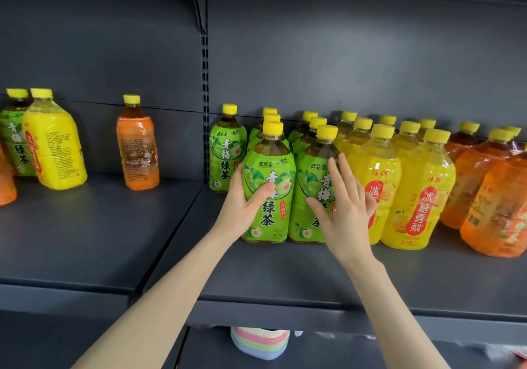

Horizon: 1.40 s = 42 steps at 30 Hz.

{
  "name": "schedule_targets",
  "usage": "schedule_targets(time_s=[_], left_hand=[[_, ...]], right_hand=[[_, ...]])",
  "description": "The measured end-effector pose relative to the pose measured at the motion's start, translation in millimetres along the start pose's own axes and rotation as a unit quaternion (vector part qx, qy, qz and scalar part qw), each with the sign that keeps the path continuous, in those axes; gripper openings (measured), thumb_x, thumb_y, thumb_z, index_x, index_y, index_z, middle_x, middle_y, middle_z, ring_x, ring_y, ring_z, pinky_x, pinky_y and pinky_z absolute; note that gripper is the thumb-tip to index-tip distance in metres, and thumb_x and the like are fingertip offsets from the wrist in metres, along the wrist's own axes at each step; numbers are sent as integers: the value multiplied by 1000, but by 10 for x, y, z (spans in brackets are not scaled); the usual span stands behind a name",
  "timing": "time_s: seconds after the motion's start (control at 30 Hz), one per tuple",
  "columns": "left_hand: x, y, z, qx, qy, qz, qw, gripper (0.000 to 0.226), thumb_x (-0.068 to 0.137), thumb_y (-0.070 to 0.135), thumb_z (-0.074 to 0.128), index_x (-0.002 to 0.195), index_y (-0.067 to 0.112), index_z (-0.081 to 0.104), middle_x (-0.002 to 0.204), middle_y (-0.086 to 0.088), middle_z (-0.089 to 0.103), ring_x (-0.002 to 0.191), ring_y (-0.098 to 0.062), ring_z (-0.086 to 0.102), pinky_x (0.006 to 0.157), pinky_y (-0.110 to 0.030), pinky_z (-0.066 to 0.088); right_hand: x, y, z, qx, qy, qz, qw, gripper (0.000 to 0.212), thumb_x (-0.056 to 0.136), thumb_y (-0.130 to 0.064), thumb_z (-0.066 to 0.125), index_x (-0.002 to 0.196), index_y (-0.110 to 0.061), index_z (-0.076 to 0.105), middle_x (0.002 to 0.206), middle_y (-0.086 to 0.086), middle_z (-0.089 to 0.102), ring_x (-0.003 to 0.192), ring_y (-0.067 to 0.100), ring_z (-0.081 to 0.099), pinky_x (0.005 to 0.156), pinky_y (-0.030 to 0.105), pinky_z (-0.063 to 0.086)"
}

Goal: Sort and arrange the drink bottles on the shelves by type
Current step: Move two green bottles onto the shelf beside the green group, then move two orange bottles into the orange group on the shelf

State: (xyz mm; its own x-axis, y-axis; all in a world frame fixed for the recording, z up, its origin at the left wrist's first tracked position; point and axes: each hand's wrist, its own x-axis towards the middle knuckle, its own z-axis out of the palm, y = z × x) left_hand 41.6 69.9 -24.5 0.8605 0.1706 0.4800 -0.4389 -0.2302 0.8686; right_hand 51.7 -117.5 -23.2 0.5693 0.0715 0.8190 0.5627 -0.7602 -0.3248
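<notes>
On the right shelf [285, 277] stand rows of yellow-capped bottles: green tea, then yellow pear drink [419, 194], then orange drink [496, 203]. My left hand [242, 209] grips the front green tea bottle [271, 174] from its left side, thumb across the label. My right hand [342, 212] is spread with straight fingers against the neighbouring green tea bottle [310, 180], partly covering its label. One more green tea bottle [226, 152] stands alone behind and to the left.
The left shelf [85, 231] holds an orange bottle [138, 152], a yellow bottle [54, 146], a green tea bottle [14, 143] and part of another orange one at the edge. A slotted upright [204, 97] divides the bays. Pastel stacked items [259, 343] sit below.
</notes>
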Motion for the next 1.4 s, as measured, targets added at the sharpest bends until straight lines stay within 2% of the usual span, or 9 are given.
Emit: schedule_targets(time_s=[0.17, 0.47, 0.7, 0.8, 0.87, 1.0, 1.13, 1.3, 1.4], left_hand=[[83, -49, 22, -11, 11, -8, 1000, 70, 81, 38, 61, 141, 16, 33, 121, 13, 57, 104, 13, 55, 80, -6, 45], [98, -63, 29, 33, 38, -24, 998, 61, 87, 31, 62, 139, 18, 35, 111, 19, 57, 99, 11, 54, 74, -2, 43], [-15, 166, -97, 69, -8, -77, 995, 64, 80, 47, 65, 136, 25, 42, 121, 12, 59, 109, -6, 57, 90, -25, 47], [-95, 386, -172, 166, -31, -84, 982, 53, 84, 47, 62, 129, 23, 49, 113, 14, 59, 104, -7, 56, 81, -19, 44], [-160, 530, -267, 259, -25, -77, 963, 51, 84, 49, 61, 126, 21, 54, 106, 9, 64, 100, -12, 61, 87, -30, 48], [-443, 878, -544, 298, 16, -11, 954, 34, 88, 41, 58, 114, 21, 63, 87, 10, 69, 86, -9, 65, 85, -31, 51], [-813, 1164, -987, 343, 37, 62, 937, 21, 90, 33, 58, 104, 21, 66, 88, 11, 69, 83, 0, 64, 77, -18, 51], [-1199, 1198, -1759, 404, 89, 82, 907, 16, 89, 31, 59, 96, 20, 68, 83, 14, 69, 80, 0, 64, 71, -19, 50], [-1467, 1111, -2418, 419, 120, 75, 897, 33, 84, 49, 49, 95, 24, 67, 81, 18, 68, 79, 1, 64, 70, -23, 52]], right_hand=[[7, -2, 3, 6, 5, -1, 1000, 72, 84, -24, 72, 147, -19, 37, 156, 0, 30, 137, 28, 39, 106, 56, 23], [-2, -23, 2, 1, 4, 5, 1000, 71, 84, -24, 73, 146, -19, 39, 156, 1, 32, 136, 28, 41, 104, 50, 24], [11, -120, -108, -32, -30, 24, 999, 74, 82, -23, 75, 146, -17, 39, 156, 4, 32, 138, 30, 39, 105, 58, 26], [52, -208, -226, -54, -81, 38, 995, 74, 85, -27, 71, 148, -18, 34, 159, 3, 24, 142, 29, 31, 109, 55, 24], [83, -301, -329, -54, -101, 43, 993, 65, 89, -29, 66, 146, -17, 38, 161, 2, 20, 143, 29, 28, 110, 50, 26], [102, -597, -505, -5, -52, 32, 998, 36, 90, -24, 64, 123, -9, 61, 148, 8, 44, 123, 32, 52, 89, 39, 47], [38, -1058, -435, 70, -54, -16, 996, 24, 90, -21, 64, 109, -7, 67, 118, 7, 65, 99, 29, 64, 74, 31, 47], [-88, -1766, -158, 132, -84, -47, 987, 19, 91, -20, 63, 106, -10, 68, 104, 3, 67, 89, 23, 64, 70, 29, 46], [-281, -2343, 148, 170, -99, -56, 979, 17, 90, -21, 63, 103, -11, 69, 100, 0, 68, 84, 22, 65, 68, 36, 53]])
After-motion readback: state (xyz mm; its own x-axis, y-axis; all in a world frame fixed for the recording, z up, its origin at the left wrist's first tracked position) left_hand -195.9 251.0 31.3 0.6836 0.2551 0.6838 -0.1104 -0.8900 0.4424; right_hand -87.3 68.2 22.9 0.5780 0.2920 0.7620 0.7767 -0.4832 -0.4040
